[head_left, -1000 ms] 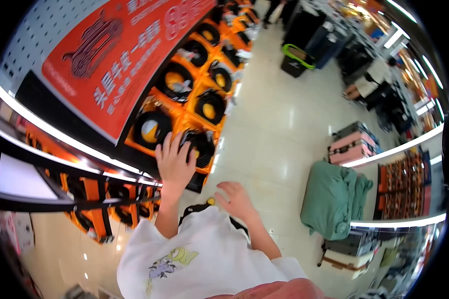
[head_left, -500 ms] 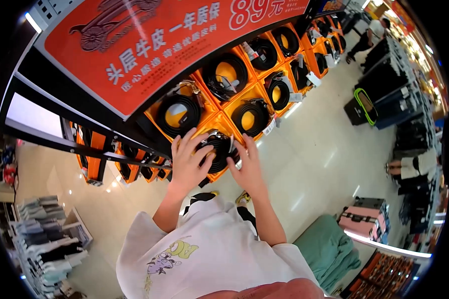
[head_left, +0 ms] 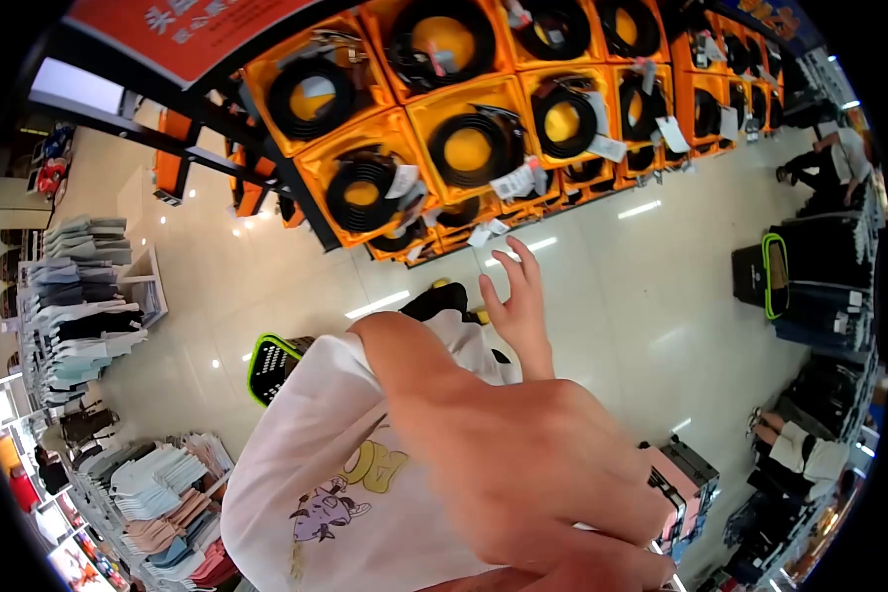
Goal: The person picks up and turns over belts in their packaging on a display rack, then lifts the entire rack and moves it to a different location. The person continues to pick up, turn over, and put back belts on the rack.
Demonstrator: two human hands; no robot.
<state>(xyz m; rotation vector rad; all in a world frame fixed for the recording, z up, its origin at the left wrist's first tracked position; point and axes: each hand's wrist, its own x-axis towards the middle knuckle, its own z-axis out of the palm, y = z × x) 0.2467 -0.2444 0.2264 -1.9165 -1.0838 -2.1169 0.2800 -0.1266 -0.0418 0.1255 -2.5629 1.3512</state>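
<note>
Right up against the camera, my left hand (head_left: 553, 464) crosses in front of my white shirt. It is bent at the wrist, blurred, and its fingertips are mostly hidden at the lower edge. Farther forward, my right hand (head_left: 519, 301) hovers over the floor with fingers apart, holding nothing. Just beyond it lies the display of coiled belts in orange compartments. A black belt (head_left: 335, 197) with a white tag sits coiled in the front left compartment. Beside it is another coiled belt (head_left: 442, 148), with tags hanging over the front edge.
A red sign (head_left: 207, 39) rises over the display's left end. A black basket with a green rim (head_left: 255, 370) is at my left side, and another basket (head_left: 760, 276) stands by the right clothes rack. Clothes (head_left: 84, 286) hang at left; a pink suitcase (head_left: 676, 493) stands at lower right.
Both hands have left the coiled belt in the front compartment. My left hand has come back close to the camera; the right has drawn back from the display. The view has shifted.
</note>
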